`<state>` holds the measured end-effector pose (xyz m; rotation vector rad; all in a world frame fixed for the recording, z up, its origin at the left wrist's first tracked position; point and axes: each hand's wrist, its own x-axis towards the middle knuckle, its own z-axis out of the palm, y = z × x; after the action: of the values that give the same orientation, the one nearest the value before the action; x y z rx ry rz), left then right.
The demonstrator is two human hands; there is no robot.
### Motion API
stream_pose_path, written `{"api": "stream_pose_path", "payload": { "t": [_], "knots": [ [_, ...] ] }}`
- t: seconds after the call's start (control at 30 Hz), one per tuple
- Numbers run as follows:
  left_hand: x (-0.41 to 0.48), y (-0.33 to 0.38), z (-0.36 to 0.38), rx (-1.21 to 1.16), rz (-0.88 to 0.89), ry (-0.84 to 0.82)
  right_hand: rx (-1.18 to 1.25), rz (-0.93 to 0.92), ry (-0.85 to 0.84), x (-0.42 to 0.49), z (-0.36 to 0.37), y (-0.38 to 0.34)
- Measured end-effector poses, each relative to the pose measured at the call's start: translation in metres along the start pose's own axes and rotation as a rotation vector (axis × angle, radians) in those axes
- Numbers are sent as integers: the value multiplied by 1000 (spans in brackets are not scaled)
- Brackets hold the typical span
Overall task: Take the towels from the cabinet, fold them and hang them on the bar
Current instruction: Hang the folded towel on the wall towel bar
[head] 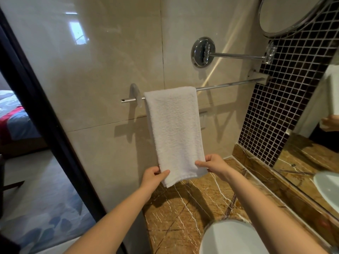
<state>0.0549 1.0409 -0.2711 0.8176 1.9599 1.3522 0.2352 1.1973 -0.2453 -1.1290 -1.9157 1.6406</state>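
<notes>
Chrome bar [229, 85]: folded white towel [174, 129] draped over it.

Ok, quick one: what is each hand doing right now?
Left hand: pinching the lower left corner of the white towel hanging on the bar.
Right hand: pinching its lower right corner.

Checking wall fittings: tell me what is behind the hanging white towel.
The white terry towel covers part of the metal bar and glossy beige wall tile. A pale wall plate shows partly at its right; the rest is hidden.
</notes>
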Motion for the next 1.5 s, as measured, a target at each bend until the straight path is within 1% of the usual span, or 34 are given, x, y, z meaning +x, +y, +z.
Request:
{"api": "stream_pose_path", "payload": {
  "t": [0.27, 0.43, 0.53, 0.67, 0.77, 0.93, 1.03, 1.23, 1.37, 1.5],
  "knots": [
    [-1, -6, -1, 21, -87, -72, 6, 14, -60, 0, 5, 6],
    [0, -9, -2, 109, -85, -41, -6, 24, -79, -1, 6, 8],
    [-2, -10, -4, 149, -62, -19, -60, 1, -49, 0, 5, 11],
    [-4, -10, -6, 177, -32, -51, -113, -57, 19, 0, 8, 14],
    [-5, -12, -6, 151, -41, -42, -121, -68, 31, 2, 11, 16],
    [-9, -16, -9, 72, -87, -25, -167, -25, -46, 4, 13, 15],
    [-12, -15, -8, 92, -63, -33, -222, -26, -84, 5, 13, 17],
    [-16, -17, -6, 119, -33, -35, -332, -71, -1, 5, 14, 20],
    [-17, -18, -1, 90, -34, -28, -254, -46, 71, 1, 16, 24],
    [-16, -21, -3, 34, -26, -3, -211, -57, 52, -5, 18, 22]
  ]
}}
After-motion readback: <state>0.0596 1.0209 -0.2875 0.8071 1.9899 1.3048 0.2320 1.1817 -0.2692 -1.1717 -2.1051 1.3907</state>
